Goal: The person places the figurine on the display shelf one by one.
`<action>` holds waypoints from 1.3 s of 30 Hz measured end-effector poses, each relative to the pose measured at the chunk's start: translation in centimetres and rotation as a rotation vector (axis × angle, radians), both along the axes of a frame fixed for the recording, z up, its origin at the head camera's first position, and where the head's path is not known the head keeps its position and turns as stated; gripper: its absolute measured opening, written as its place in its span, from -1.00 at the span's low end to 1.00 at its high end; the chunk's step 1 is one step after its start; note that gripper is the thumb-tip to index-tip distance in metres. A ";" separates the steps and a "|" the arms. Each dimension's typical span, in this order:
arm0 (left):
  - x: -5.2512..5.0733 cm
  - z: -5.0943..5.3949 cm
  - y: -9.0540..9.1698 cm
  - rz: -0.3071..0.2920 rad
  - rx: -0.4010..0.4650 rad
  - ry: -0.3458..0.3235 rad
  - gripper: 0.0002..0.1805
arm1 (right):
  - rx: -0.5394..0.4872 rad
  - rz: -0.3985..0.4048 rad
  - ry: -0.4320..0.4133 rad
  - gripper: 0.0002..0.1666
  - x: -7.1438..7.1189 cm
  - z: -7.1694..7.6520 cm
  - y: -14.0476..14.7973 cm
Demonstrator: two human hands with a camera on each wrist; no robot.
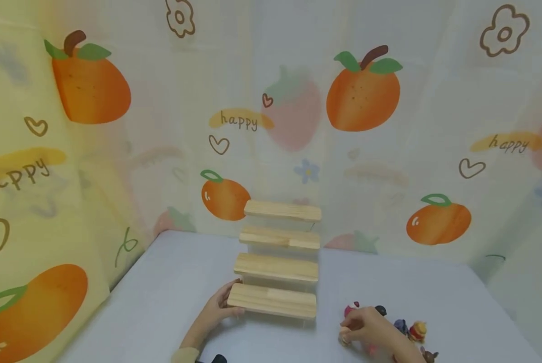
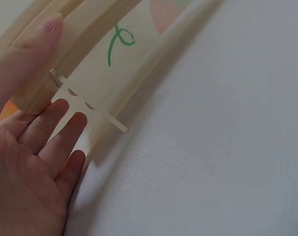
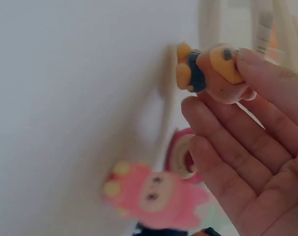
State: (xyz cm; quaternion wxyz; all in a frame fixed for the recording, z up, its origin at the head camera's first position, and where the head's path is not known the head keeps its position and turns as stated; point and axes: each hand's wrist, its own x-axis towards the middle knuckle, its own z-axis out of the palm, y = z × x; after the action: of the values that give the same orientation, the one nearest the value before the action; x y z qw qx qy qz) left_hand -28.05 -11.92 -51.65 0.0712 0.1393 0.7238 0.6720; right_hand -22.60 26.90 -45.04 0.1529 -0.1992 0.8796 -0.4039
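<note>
A four-tier wooden display stand (image 1: 273,301) with clear supports stands on the table. At the left end of its lowest plank, my left hand (image 1: 220,305) holds on, thumb over the wood; in the left wrist view the fingers (image 2: 63,137) lie beside the clear support (image 2: 90,105). To the right of the stand, my right hand (image 1: 371,327) pinches a small bear-like figurine (image 3: 215,73) by its head, with its yellow feet at or near the tabletop. A pink figurine (image 3: 156,194) and a magenta figurine with a pale face (image 3: 181,153) stand close by.
Right of my right hand are a blue-grey figurine (image 1: 401,326), a red-and-yellow figurine (image 1: 418,330) and a brown figurine (image 1: 428,355). A dark-topped figurine (image 1: 380,310) is partly hidden behind the hand. A black object (image 1: 219,358) shows at the bottom edge. Printed fabric (image 1: 289,30) hangs behind the table.
</note>
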 end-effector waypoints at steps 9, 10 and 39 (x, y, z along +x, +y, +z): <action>-0.1 0.2 -0.2 0.012 0.014 -0.022 -0.21 | -0.170 -0.071 0.137 -0.60 0.1 2.0 -0.4; 0.0 0.2 -0.2 0.019 0.009 -0.019 -0.21 | -0.187 -0.085 0.158 -0.59 0.0 2.3 -0.4; -0.3 0.7 -0.7 -0.082 0.113 -0.146 -0.16 | -0.651 -0.329 0.466 -0.73 -13.0 2.1 -0.2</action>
State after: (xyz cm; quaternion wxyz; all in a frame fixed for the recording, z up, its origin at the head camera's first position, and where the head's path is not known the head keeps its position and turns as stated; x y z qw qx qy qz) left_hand -28.34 -12.67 -50.97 0.1434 0.1233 0.6712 0.7167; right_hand -35.55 26.75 -42.93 -0.1872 -0.1799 0.7373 -0.6236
